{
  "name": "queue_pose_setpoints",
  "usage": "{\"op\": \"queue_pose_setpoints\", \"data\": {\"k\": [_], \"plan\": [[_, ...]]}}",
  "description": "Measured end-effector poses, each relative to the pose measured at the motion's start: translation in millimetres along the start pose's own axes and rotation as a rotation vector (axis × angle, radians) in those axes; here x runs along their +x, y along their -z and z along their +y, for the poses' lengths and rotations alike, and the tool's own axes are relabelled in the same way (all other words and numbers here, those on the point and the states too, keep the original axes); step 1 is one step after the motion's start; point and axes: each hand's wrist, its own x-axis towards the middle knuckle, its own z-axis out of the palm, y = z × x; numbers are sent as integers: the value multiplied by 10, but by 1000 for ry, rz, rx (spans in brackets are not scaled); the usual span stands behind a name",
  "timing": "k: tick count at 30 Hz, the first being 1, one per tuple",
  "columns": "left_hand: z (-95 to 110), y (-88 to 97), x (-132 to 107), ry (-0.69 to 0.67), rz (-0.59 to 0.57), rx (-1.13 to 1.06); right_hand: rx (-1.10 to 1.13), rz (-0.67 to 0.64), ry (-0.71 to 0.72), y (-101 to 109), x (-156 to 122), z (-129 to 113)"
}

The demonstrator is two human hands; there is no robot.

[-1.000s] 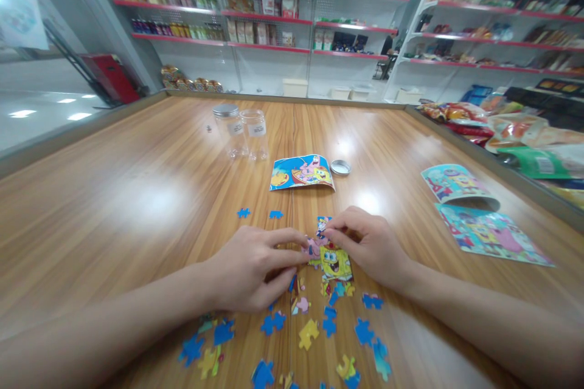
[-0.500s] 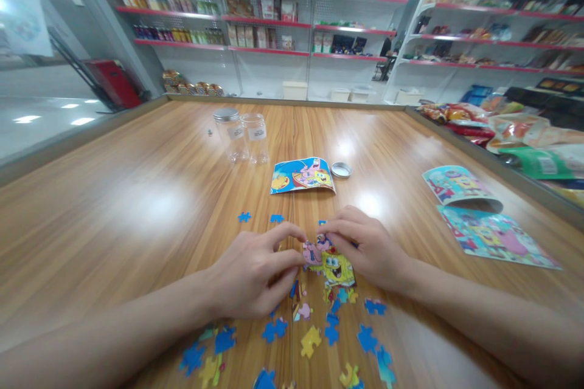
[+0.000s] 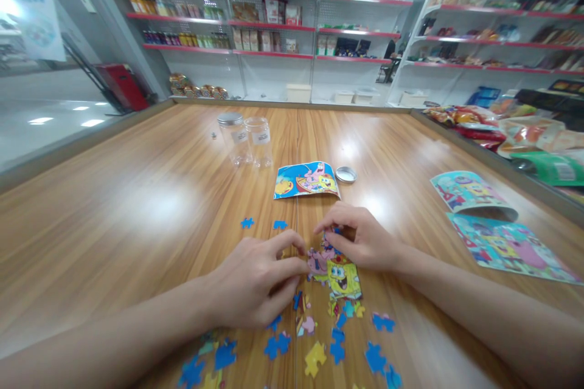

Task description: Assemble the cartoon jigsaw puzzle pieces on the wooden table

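A partly joined cartoon jigsaw cluster lies on the wooden table between my hands. My left hand rests curled at its left edge, fingertips pressing the pink part. My right hand is bent over the cluster's top, fingers pinched on a small blue piece. Several loose blue, yellow and pink pieces lie scattered nearer to me. Two more blue pieces sit just beyond my left hand.
A picture card and a metal lid lie beyond the puzzle. Two clear jars, one capped, stand further back. Two printed sheets lie at the right. Snack bags line the right edge; store shelves stand behind.
Both hands have stayed on the puzzle cluster with small finger shifts. The camera has tilted up a little, so everything sits lower in view.
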Motion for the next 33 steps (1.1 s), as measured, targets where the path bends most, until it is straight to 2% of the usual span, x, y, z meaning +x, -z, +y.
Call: {"op": "queue_pose_setpoints", "data": {"k": [10,16,22,30,33], "plan": [[-52,-22,-28,2,-13,6,-52,-20,-35,0,32,-12],[-36,-16,-8,-20,4,4,16,-10,-125,-6,14,19],[-24,2,-5,-37,16,2,-39,-46,-60,-5,38,8],[-58,-26,-4,-23,-3,23,-84,-85,-35,-6,35,1],[-42,-13,-9,-57,14,32,-93,-82,-39,-7,32,4]]}}
